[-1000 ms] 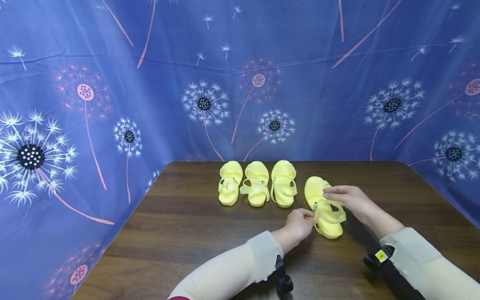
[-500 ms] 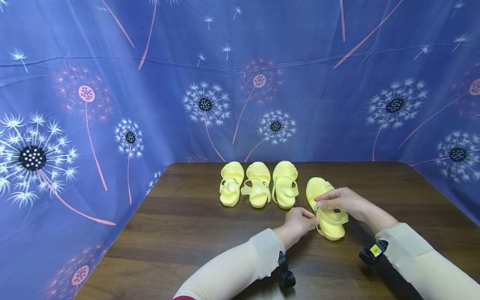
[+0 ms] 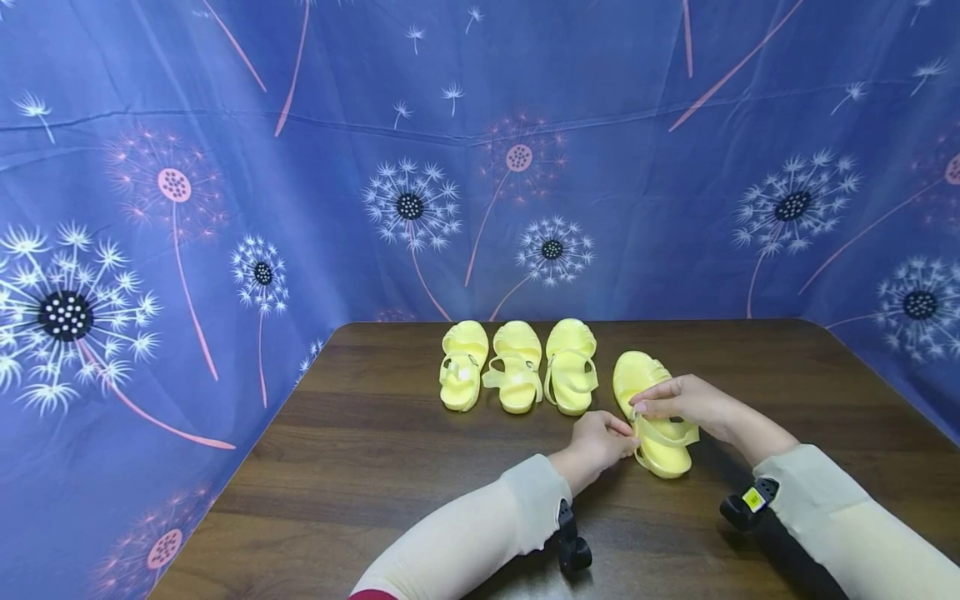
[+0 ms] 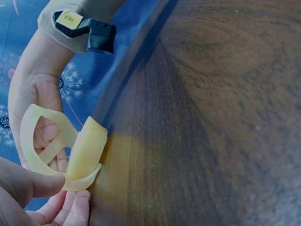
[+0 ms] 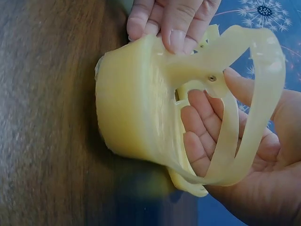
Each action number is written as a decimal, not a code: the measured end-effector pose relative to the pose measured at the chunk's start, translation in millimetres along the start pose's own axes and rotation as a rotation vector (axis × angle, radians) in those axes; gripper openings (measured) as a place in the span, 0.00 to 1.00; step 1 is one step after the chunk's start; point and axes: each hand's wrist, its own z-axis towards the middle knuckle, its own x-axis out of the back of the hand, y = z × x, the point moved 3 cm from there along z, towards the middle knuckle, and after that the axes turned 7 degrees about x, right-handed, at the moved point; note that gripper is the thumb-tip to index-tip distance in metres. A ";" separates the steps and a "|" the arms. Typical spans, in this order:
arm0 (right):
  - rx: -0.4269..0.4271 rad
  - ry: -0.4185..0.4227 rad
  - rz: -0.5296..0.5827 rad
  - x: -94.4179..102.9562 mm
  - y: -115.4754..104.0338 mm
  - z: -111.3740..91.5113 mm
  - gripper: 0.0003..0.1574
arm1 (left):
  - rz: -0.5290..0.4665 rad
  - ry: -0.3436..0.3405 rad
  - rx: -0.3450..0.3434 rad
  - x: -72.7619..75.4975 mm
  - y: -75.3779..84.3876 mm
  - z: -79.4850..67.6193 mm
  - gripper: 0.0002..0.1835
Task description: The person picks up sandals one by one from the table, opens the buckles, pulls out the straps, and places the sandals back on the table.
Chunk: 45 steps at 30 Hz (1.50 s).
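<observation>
A yellow sandal [image 3: 666, 457] lies slightly angled on the table, apart from the others at right. On its left side, my left hand [image 3: 597, 442] pinches the edge near the strap's base; the thumb on that edge shows in the left wrist view, where the sandal's heel [image 4: 87, 150] faces the camera. My right hand [image 3: 693, 406] reaches over from the right. In the right wrist view its thumb presses the ankle strap [image 5: 267, 61] beside a small rivet [image 5: 212, 78], with the other fingers curled behind the strap. The hands cover part of the sandal's middle.
Three matching yellow sandals, a left one [image 3: 460, 383], a middle one [image 3: 516, 392] and a right one [image 3: 572, 392], stand in a row near the table's back edge. The brown wooden table [image 3: 360, 475] meets a blue dandelion-print cloth [image 3: 637, 208] behind.
My right hand has moved left and down across the sandal, from its outer side to the strap near the buckle. The left hand keeps its pinch; the sandal has hardly moved.
</observation>
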 end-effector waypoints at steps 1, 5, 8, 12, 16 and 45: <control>-0.002 -0.002 0.002 0.3 0.5 -0.2 0.29 | 0.005 0.001 0.000 -0.1 0.0 0.5 0.08; -0.019 -0.001 0.018 0.9 0.0 -1.8 0.28 | -0.009 0.008 0.016 -0.2 0.1 1.2 0.07; -0.030 0.003 0.027 0.8 -0.7 -3.1 0.28 | -0.025 0.010 0.031 -0.1 -0.3 1.0 0.06; -0.024 0.019 0.025 -0.2 0.0 -4.3 0.28 | -0.032 0.018 0.024 -0.7 0.6 0.6 0.06; -0.010 0.045 0.013 -1.6 0.4 -5.9 0.28 | -0.042 0.031 0.007 -2.3 2.3 -1.2 0.05; 0.010 0.052 0.038 -3.5 1.9 -5.7 0.28 | -0.121 0.190 0.011 -6.4 9.8 -5.6 0.08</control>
